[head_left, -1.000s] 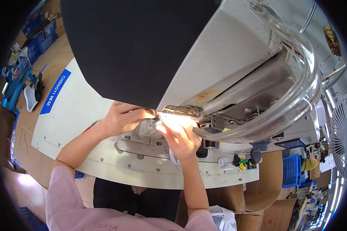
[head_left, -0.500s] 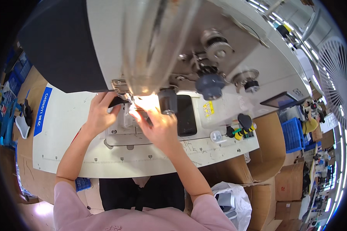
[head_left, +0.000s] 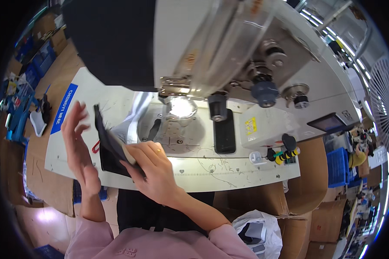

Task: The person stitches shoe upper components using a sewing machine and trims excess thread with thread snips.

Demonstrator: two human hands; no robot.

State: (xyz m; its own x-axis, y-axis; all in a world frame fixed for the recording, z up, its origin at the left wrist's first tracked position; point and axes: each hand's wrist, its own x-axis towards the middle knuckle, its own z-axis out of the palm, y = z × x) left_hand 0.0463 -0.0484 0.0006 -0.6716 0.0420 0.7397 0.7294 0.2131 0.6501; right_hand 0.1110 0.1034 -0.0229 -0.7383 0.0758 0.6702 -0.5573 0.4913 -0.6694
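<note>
My right hand (head_left: 153,170) pinches a dark, folded fabric piece (head_left: 110,151) with a pale edge, held up over the front left of the white sewing table (head_left: 199,172). Beside it my left hand (head_left: 78,149) is raised, fingers stretched out and slightly blurred, apart from the piece. A white and grey strip of material (head_left: 138,110) runs up to the left of the needle area. On the metal bed lies a small dark scrap (head_left: 154,128). The sewing machine head (head_left: 112,47) hangs above, its lamp lighting the bed. A red loop (head_left: 96,146) shows partly behind the fabric.
Right of the bed lies a black phone (head_left: 224,134). Farther right are a white dish (head_left: 258,158), yellow-and-black spools (head_left: 287,156) and a small screen (head_left: 330,123). A cardboard box (head_left: 307,185) and a white bag (head_left: 270,233) with grey pieces stand below the table's right edge.
Both hands have left the needle area, moving left and toward me. The dark fabric piece is now in my right hand, and my left hand has opened. The view has shifted.
</note>
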